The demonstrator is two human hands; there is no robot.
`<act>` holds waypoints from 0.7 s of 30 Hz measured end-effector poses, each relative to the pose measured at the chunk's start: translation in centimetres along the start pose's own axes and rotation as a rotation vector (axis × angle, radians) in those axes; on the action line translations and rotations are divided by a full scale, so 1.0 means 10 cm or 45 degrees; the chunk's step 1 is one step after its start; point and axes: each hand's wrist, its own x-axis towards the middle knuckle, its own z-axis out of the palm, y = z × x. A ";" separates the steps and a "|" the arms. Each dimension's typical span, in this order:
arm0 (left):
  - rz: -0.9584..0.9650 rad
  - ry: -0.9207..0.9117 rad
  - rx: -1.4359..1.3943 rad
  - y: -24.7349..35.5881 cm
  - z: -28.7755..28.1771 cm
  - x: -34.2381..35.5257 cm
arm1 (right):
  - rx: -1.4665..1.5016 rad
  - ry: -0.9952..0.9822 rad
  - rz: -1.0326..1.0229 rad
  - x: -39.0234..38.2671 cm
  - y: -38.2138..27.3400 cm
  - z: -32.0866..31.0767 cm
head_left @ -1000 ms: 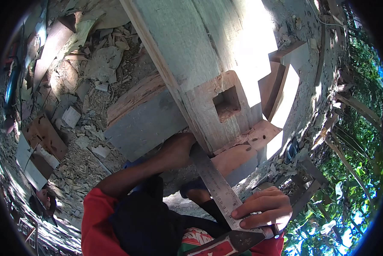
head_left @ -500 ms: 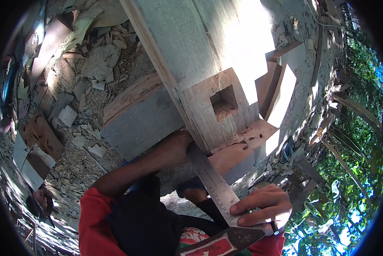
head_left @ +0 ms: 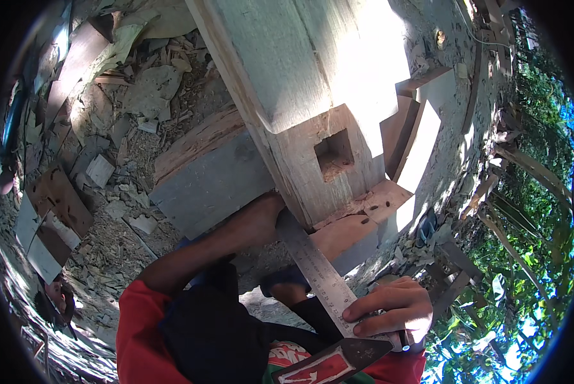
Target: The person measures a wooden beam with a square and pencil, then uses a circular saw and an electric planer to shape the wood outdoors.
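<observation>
View shifted | ruler runs from left hand to under right hand

Remote feed, I'm seeing an outdoor woodworking spot. I get a big timber with a square hole, wood chips, offcuts, leafy greenery.

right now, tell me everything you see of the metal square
The metal square has a flat, silvery-grey blade with fine scale marks, and a thicker dark stock with a red panel across its lower end. The blade slants from upper left to lower right. The right hand grips it near the stock; the left hand is at its far end, close to the wooden beam's corner; whether it touches the beam is unclear.
</observation>
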 end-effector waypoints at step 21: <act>0.032 -0.116 -0.083 -0.04 -0.01 0.03 | -0.101 0.503 0.356 0.20 0.05 -0.27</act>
